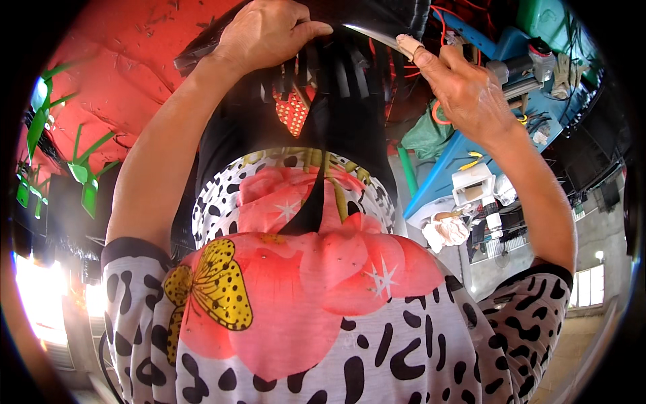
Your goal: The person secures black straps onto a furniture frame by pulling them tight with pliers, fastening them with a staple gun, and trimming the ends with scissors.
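Observation:
My left hand (269, 32) is at the top of the view, fingers curled over the edge of a black ribbed rubber-like object (350, 81) with a glossy curved rim. A narrow black strip hangs from the object down over my patterned shirt (303, 303). My right hand (464, 87) is to its right, fingers stretched out. One fingertip wrapped in a pale bandage touches the glossy rim. The hand grips nothing that I can see. The upper part of the black object runs out of the picture.
A red surface (134, 74) lies behind my left arm, with green plastic pieces (81, 172) at its left. On the right stands a blue bench (464, 145) with a grey machine (521, 67), white rags (447, 229), small tools and an orange cable.

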The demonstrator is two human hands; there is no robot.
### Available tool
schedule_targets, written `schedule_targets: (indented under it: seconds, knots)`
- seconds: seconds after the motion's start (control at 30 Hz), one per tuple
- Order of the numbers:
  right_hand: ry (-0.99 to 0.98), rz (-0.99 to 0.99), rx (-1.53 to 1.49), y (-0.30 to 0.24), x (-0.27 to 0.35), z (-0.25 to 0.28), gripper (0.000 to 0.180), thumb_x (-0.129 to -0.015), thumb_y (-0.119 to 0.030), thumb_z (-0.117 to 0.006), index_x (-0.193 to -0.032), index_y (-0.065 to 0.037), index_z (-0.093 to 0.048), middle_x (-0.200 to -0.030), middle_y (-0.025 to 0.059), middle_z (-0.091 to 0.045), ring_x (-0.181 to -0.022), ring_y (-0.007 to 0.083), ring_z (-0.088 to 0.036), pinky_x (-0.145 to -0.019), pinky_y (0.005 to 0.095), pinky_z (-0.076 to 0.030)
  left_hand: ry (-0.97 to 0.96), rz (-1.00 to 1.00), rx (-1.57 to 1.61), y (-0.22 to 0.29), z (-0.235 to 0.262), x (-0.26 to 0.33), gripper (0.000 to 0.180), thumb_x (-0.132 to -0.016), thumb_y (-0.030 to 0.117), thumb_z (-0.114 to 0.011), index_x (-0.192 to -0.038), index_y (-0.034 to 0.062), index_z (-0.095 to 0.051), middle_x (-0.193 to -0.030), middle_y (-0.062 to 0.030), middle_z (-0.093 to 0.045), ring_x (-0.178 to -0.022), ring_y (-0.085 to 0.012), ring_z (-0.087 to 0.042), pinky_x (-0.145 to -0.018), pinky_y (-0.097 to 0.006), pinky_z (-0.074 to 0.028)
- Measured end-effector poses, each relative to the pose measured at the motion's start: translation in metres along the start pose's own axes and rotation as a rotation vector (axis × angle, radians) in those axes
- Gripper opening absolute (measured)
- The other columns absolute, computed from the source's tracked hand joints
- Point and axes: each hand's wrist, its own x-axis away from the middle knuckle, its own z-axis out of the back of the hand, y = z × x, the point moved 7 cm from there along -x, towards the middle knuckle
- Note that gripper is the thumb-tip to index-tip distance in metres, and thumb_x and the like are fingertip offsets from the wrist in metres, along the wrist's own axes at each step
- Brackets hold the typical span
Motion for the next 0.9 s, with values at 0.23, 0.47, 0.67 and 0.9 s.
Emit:
schedule_targets:
  seconds: [0.23, 0.47, 0.67, 0.9]
  knots:
    - [0.164, -0.026, -0.537, 0.006, 0.001, -0.028, 0.042, -0.083, -0.004, -0.052, -0.125, -0.010, -0.045, -0.089, 0.0161, -0.058, -0.081, 0.0337, -0.059, -0.067, 0.0376, -0.050, -0.004, -0.017, -0.014, 0.002, 0.006, -0.002, 0.036, -0.078, 0.033, -0.061, -0.065, -0.0007, -0.058, -0.067, -0.0173, -0.058, -0.068, -0.0351, -0.057, -0.062, -0.041, -0.046]
    - [0.060, -0.338, -0.924, 0.011, 0.009, -0.054, 0.038, -0.086, -0.004, -0.051, -0.123, -0.007, -0.048, -0.115, 0.0147, -0.056, -0.104, 0.0256, -0.057, -0.086, 0.0309, -0.046, -0.002, -0.013, 0.019, 0.000, 0.003, -0.003, 0.035, -0.078, 0.032, -0.061, -0.066, -0.0010, -0.059, -0.067, -0.0180, -0.058, -0.068, -0.0355, -0.057, -0.062, -0.041, -0.047]
    - [0.098, -0.199, -0.386, 0.014, 0.005, -0.022, 0.044, -0.084, -0.010, -0.052, -0.126, -0.021, -0.045, -0.078, 0.0117, -0.053, -0.068, 0.0310, -0.058, -0.060, 0.0390, -0.049, 0.005, -0.028, 0.041, -0.005, -0.001, -0.005, 0.034, -0.078, 0.032, -0.061, -0.066, -0.0003, -0.060, -0.067, -0.0172, -0.058, -0.068, -0.0347, -0.058, -0.063, -0.041, -0.046]
    - [-0.057, -0.157, -0.149, 0.010, 0.009, -0.021, 0.043, -0.084, -0.010, -0.053, -0.125, -0.021, -0.046, -0.070, 0.0116, -0.048, -0.061, 0.0312, -0.055, -0.055, 0.0410, -0.047, -0.005, 0.055, 0.088, -0.011, -0.006, -0.005, 0.033, -0.077, 0.033, -0.064, -0.070, 0.0012, -0.061, -0.063, -0.0139, -0.057, -0.061, -0.0320, -0.056, -0.056, -0.037, -0.045]
